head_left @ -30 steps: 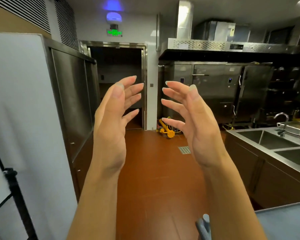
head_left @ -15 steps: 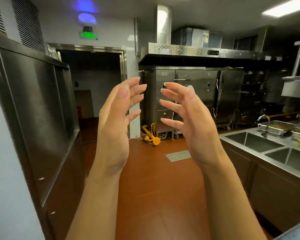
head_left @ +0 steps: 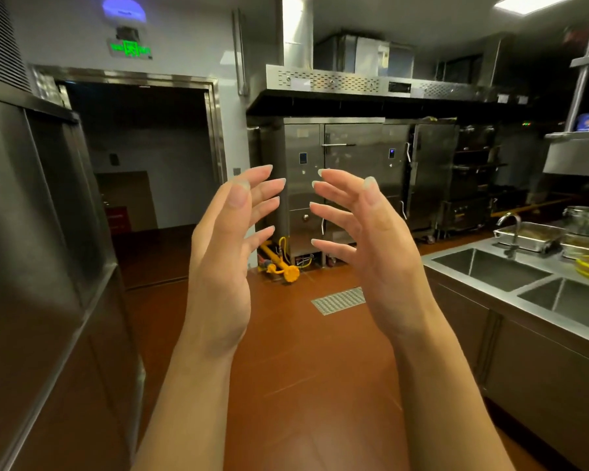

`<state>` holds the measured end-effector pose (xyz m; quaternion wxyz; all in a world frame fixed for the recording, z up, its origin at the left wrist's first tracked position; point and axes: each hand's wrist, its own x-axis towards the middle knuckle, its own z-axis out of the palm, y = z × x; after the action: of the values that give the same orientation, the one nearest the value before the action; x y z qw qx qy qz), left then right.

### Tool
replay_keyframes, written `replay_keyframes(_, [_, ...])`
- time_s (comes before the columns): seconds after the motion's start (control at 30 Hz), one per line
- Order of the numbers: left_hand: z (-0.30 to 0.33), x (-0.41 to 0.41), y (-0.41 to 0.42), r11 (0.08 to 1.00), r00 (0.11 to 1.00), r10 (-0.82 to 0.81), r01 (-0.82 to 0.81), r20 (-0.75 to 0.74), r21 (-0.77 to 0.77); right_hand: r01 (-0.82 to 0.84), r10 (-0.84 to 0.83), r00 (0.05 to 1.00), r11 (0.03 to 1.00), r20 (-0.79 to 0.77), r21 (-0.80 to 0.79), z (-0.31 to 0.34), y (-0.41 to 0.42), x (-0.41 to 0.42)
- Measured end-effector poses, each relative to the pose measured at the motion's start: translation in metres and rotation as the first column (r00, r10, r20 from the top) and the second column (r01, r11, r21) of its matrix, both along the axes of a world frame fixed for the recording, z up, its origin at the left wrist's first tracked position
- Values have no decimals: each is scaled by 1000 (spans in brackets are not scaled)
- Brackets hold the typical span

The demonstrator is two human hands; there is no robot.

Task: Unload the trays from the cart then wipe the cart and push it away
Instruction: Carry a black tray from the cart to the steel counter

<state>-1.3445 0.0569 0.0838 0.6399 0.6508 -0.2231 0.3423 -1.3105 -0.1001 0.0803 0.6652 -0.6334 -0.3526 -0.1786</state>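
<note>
Red-brown kitchen floor (head_left: 303,368) running clear between steel cabinet (head_left: 41,266) and sink counter (head_left: 510,311). Left hand (head_left: 225,266), right hand (head_left: 378,263) raised, fingers spread, holding nothing. Metal trays (head_left: 527,236) behind faucet; cart unseen.

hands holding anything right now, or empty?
Empty. Left hand and right hand are raised with fingers spread, palms facing, nothing between them.

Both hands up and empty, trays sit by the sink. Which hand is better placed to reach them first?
Right, probably. The right hand is on the side of the sink counter, where the metal trays sit beyond the faucet. The left hand is by the steel cabinet. No cart in view.
</note>
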Motion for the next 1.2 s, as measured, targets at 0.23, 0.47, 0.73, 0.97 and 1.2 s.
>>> replay_keyframes(0.23, [-5, 136, 2, 999, 999, -39, 39, -7, 29, 69, -70, 998, 997, 8, 36, -7, -4, 130])
replay_keyframes(0.47, [-4, 276, -14, 994, 994, -112, 112, 2, 5, 176, -176, 984, 983, -6, 40, -5, -37, 254])
replay_keyframes(0.73, [-32, 407, -58, 965, 960, -261, 259, -97, -34, 364, -361, 926, 931, -109, 8, -35, -92, 346])
replay_keyframes(0.97, [-91, 548, -111, 882, 849, -470, 464, -242, -86, 582, -568, 781, 813, -261, -27, -86, -142, 426])
replay_keyframes(1.2, [-131, 652, -183, 695, 637, -676, 719, -371, -33, 800, -730, 546, 600, -412, -4, -142, -178, 484])
